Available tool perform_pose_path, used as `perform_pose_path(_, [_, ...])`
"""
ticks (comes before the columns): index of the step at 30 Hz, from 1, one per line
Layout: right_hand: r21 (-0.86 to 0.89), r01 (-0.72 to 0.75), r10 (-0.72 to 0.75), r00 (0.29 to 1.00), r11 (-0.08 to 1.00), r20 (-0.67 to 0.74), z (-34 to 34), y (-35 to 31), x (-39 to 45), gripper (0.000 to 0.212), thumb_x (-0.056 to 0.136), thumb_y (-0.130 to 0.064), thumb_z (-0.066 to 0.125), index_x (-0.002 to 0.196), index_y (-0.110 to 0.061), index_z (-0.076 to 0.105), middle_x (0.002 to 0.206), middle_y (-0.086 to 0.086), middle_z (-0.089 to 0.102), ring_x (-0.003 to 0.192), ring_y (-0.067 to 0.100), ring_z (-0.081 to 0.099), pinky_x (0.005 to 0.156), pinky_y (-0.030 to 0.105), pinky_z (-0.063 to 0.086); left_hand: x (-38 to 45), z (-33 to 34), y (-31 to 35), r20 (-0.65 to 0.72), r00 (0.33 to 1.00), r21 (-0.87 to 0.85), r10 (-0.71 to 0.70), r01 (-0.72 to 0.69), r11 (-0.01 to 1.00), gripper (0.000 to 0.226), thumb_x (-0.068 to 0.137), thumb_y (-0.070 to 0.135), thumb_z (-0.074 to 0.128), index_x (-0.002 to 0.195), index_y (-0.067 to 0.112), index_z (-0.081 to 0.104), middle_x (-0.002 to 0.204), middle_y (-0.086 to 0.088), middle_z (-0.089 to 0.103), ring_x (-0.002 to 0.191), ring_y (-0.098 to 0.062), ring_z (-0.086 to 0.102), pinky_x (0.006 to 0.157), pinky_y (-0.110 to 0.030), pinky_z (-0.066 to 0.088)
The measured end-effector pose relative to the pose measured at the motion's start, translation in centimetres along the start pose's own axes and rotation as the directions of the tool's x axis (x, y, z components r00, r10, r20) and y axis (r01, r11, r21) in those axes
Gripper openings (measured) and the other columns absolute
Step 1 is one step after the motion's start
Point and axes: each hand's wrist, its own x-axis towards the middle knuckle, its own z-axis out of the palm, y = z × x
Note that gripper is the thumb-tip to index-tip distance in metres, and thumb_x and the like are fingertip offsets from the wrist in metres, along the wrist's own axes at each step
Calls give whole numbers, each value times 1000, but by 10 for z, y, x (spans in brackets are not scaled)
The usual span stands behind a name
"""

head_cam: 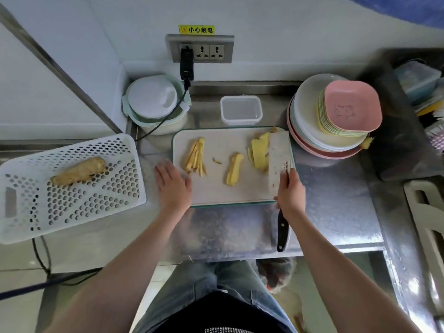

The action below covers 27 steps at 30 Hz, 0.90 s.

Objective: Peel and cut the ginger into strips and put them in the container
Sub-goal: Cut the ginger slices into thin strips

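Note:
A cutting board (216,188) lies on the steel counter. On it are a bunch of ginger strips (195,156) at the left, a peeled ginger slab (234,168) in the middle and stacked ginger slices (259,150) at the right. My right hand (289,193) grips a cleaver (280,159) by the top of its blade, the blade lying flat against the slices. My left hand (171,183) rests flat, fingers apart, on the board's left edge, holding nothing. An empty clear container (241,109) stands behind the board. An unpeeled ginger root (79,171) lies in a white basket (96,212).
A stack of plates and bowls (336,116) with a pink dish on top stands at the right. A lidded round pot (153,104) sits at the back left, below a wall socket (200,49) with a plugged cable. A small ginger scrap (217,161) lies on the board.

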Motion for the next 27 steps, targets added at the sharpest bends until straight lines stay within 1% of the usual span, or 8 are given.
perform_pose_path(4, [-63,3,1,998,998,70,-4,5,16,27,100,-40,35,92,-15,44,87,12,61,67,36,63,53,49,55,3,-4,2,65,997,-75,31,-26,997,63,98,20,41,148,-2,9,153,-22,19,140,-37,15,113,-37,9])
perform_pose_path(7, [12,-23,21,990,1000,136,-3,-5,11,24,102,-32,37,88,-14,43,81,8,55,55,27,57,37,29,48,5,-6,8,50,999,-65,11,-8,998,59,98,16,40,148,-1,13,154,-18,18,136,-34,22,108,-32,6])
perform_pose_path(8, [43,-13,6,986,999,167,0,-9,7,24,102,-31,37,86,-15,41,75,7,52,49,25,53,35,28,47,6,-7,9,46,999,-66,6,-3,998,59,97,14,40,147,-2,13,154,-18,18,137,-33,22,107,-32,5])
perform_pose_path(10, [45,68,-75,977,997,199,10,-15,-2,24,102,-30,39,86,-13,42,66,7,50,45,26,50,41,39,53,7,-9,8,63,998,-91,-9,15,996,61,94,8,41,147,-3,13,154,-18,18,138,-32,22,108,-31,5])
perform_pose_path(12, [57,129,-136,980,990,147,15,-19,-8,25,102,-30,39,86,-11,43,61,5,50,45,24,51,50,46,56,9,-11,6,88,996,-114,-20,30,993,62,93,4,39,148,-3,10,154,-16,19,139,-32,22,109,-32,7])
perform_pose_path(17, [153,33,-17,994,988,-108,-9,-9,7,29,103,-32,33,83,-12,35,69,4,50,41,21,57,32,30,44,15,-17,4,113,987,-326,-114,145,934,57,89,3,40,144,10,29,142,-9,43,132,-32,29,105,-37,25])
perform_pose_path(23, [119,-65,56,996,991,70,-10,6,17,32,103,-34,34,92,-6,43,82,6,56,49,28,56,32,23,41,17,-18,1,143,979,-448,-148,197,872,57,80,0,37,134,17,42,129,-6,54,120,-29,43,95,-37,42])
perform_pose_path(27, [128,-50,39,995,991,87,-14,2,17,28,103,-32,34,95,-7,45,93,10,58,52,27,58,31,24,42,14,-21,5,145,979,-394,-140,187,900,60,82,-1,35,138,19,38,133,-8,48,123,-31,33,97,-38,34])
